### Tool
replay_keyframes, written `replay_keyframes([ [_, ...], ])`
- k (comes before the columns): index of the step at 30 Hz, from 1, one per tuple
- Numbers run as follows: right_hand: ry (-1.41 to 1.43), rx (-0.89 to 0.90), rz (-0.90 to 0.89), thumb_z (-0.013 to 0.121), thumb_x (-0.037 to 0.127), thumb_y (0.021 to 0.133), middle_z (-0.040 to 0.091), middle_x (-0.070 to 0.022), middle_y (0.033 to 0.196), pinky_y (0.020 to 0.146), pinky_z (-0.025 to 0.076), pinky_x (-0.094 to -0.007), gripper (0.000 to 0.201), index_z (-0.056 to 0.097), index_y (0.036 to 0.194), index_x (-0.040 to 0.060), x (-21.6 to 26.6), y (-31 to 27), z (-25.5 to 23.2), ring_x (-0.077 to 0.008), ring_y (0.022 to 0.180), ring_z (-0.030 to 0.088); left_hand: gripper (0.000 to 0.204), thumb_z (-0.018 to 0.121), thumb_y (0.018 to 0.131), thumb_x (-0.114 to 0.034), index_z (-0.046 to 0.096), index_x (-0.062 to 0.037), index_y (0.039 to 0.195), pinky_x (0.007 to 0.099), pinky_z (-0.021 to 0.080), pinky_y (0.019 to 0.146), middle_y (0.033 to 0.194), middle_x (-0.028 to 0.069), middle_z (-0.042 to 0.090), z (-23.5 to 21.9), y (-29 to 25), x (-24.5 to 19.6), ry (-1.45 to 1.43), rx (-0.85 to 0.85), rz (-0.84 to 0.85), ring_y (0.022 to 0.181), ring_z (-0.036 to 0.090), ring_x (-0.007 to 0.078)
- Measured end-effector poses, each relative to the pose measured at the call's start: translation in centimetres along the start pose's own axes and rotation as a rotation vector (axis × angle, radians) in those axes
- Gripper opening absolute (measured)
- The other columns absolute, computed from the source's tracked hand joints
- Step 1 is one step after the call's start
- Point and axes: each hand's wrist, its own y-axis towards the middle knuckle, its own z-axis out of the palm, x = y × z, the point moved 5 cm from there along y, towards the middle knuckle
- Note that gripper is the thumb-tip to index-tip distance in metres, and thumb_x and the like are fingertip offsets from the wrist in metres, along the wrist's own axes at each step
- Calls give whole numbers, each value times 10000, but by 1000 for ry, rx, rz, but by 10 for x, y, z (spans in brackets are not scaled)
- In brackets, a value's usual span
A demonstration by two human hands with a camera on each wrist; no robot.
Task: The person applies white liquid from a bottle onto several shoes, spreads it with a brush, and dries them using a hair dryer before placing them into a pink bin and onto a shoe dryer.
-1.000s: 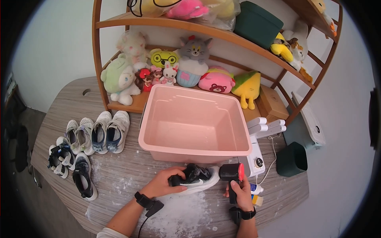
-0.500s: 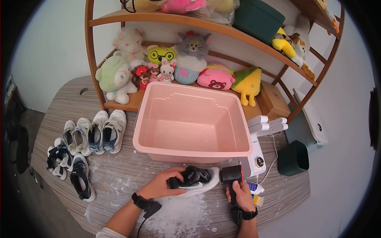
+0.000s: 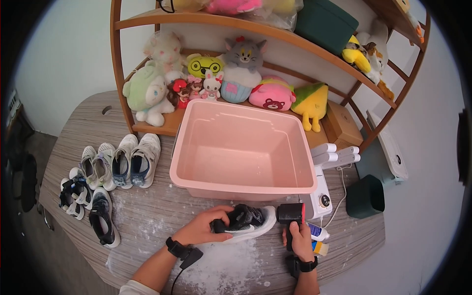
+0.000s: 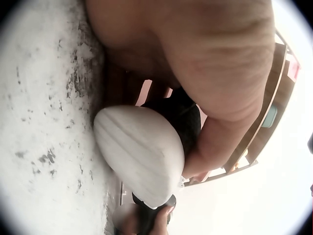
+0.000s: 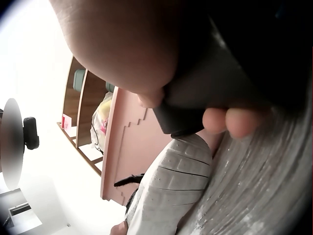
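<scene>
While left hand [image 3: 201,230] fingers grip the black sneaker [image 3: 244,221], right hand [image 3: 298,239] fingers clasp the handheld cleaner [image 3: 291,219]; six shoes [image 3: 105,182] wait uncleaned.

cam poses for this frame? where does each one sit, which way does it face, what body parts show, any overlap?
Head: looks down at table; both forearms, left hand on black shoe, right hand gripping black tool.
Left wrist: under palm, faces the shoe's white sole.
Right wrist: under hand, faces pink tub; fingers show.
Shared: shoe, all three.
</scene>
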Motion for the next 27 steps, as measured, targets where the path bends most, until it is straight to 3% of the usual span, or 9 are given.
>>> replay_keyframes([
  [10,-52,19,-20,513,407,1094,640,-75,747,511,487,-311,438,605,990,-8,-5,0,-3,-155,545,587,335,912,770,-160,643,-30,922,383,441,1065,1405,197,603,2,0,3,-22,0,-4,1255,596,278],
  [12,52,44,-27,578,245,1066,631,-59,771,521,481,-298,258,581,1110,-9,-4,-3,0,-135,570,584,337,913,771,-158,640,-27,920,380,444,1061,1403,198,604,1,1,3,-24,-6,0,1254,596,276],
  [16,25,46,-77,658,178,1017,632,-57,783,513,468,-284,227,612,1127,-15,5,-9,3,-112,574,571,338,905,782,-162,619,-27,900,354,464,1008,1377,175,615,2,1,10,-21,-21,36,1199,604,248],
  [18,-66,53,15,748,114,940,695,-76,887,630,537,-297,293,650,1171,-38,5,-13,3,-136,702,647,343,900,790,-179,609,-29,892,330,480,962,1356,155,622,3,0,10,-28,-30,52,1155,607,223],
  [19,-66,51,18,748,114,940,695,-76,887,630,537,-297,293,650,1171,-38,8,-13,5,-136,702,647,344,898,793,-183,607,-28,889,332,481,958,1352,155,624,3,0,9,-18,-34,55,1148,609,224],
  [21,-262,145,-314,802,89,878,742,-94,1034,801,562,-316,398,661,1224,-49,30,-13,21,-163,886,692,344,896,796,-188,605,-27,886,334,482,954,1349,154,626,2,1,7,-5,-37,60,1141,611,224],
  [22,-262,144,-317,802,89,878,742,-94,1034,801,562,-316,398,661,1224,-49,32,-16,25,-163,886,692,346,895,797,-193,603,-26,881,337,481,954,1349,157,625,2,1,6,-8,-37,49,1139,612,227],
  [24,-223,166,-251,820,68,840,749,-98,1134,924,536,-324,457,664,1255,-41,34,-18,30,-175,1018,687,348,893,799,-198,602,-25,876,340,481,954,1348,159,625,1,2,5,-8,-39,40,1136,612,230],
  [27,-241,144,-218,808,72,840,761,-108,1051,859,553,-320,412,684,1221,-25,29,-18,28,-170,945,698,352,897,793,-203,601,-26,866,345,481,951,1348,163,623,0,1,8,22,-57,50,1136,612,235],
])
